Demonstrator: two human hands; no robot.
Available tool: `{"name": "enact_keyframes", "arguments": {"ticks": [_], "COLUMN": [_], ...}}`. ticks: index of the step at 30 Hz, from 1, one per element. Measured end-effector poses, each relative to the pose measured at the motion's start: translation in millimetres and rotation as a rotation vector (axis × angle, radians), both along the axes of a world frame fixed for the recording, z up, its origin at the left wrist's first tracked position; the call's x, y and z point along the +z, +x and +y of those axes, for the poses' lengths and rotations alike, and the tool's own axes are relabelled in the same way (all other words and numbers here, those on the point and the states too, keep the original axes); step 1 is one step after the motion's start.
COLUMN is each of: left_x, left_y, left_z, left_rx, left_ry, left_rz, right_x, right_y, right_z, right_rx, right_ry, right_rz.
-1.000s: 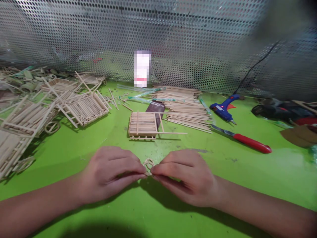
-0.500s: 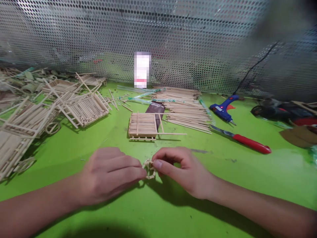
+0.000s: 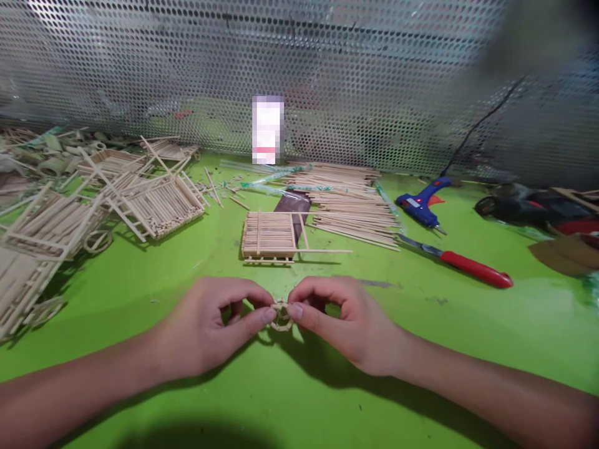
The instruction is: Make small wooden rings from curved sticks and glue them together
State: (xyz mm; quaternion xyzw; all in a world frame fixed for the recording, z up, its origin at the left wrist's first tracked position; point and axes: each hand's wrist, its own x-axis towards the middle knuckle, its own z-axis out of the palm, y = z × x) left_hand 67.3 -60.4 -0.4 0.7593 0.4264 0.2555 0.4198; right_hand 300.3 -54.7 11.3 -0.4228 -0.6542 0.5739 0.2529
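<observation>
A small ring of short wooden stick pieces (image 3: 281,325), shaped like a little wheel, is held just above the green table (image 3: 299,399). My left hand (image 3: 219,327) pinches its left side between thumb and forefinger. On the opposite side, the thumb and fingers of my right hand (image 3: 339,321) are closed on the ring. Fingertips cover parts of both its edges. Beyond my hands lies a small cart body made of wooden sticks (image 3: 270,234), with long thin shafts reaching to the right.
Behind the cart lies a pile of loose sticks (image 3: 350,206). To the right are a red-handled knife (image 3: 475,269) and a blue glue gun (image 3: 423,202). Several stick-built carts (image 3: 163,206) crowd the left. A perforated metal sheet (image 3: 355,81) closes off the back.
My left hand has turned, so its thumb now faces me and pinches the ring's edge. The ring has shifted slightly in the fingers. My right hand keeps its hold.
</observation>
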Motion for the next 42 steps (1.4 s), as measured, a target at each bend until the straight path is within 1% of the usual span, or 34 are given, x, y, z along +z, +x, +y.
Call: {"name": "enact_keyframes", "arguments": {"ticks": [5, 11, 18, 29, 37, 42], "left_x": [-0.9, -2.3, -5.0, -6.7, -7.1, -4.0], "left_y": [2.9, 3.7, 4.6, 3.7, 2.5, 3.1], "left_z": [0.1, -1.3, -0.9, 0.5, 0.5, 1.7], "left_rx": [0.014, 0.03, 0.037, 0.032, 0.026, 0.052], "left_ry": [-0.113, -0.164, -0.173, -0.17, -0.182, -0.205], "left_rz": [-0.026, -0.052, -0.012, -0.006, -0.001, -0.122], "right_x": [-0.1, -1.9, -5.3, -6.2, -6.3, -6.5], "right_y": [-0.8, -0.4, 0.1, -0.9, 0.3, 2.6], "right_z": [0.3, 0.0, 3.7, 5.3, 6.8, 7.0], "right_rx": [0.005, 0.008, 0.04, 0.045, 0.061, 0.046], "right_ry": [0.01, 0.024, -0.02, -0.073, -0.053, 0.045], "right_rz": [-0.009, -0.041, -0.081, -0.065, -0.07, -0.08]}}
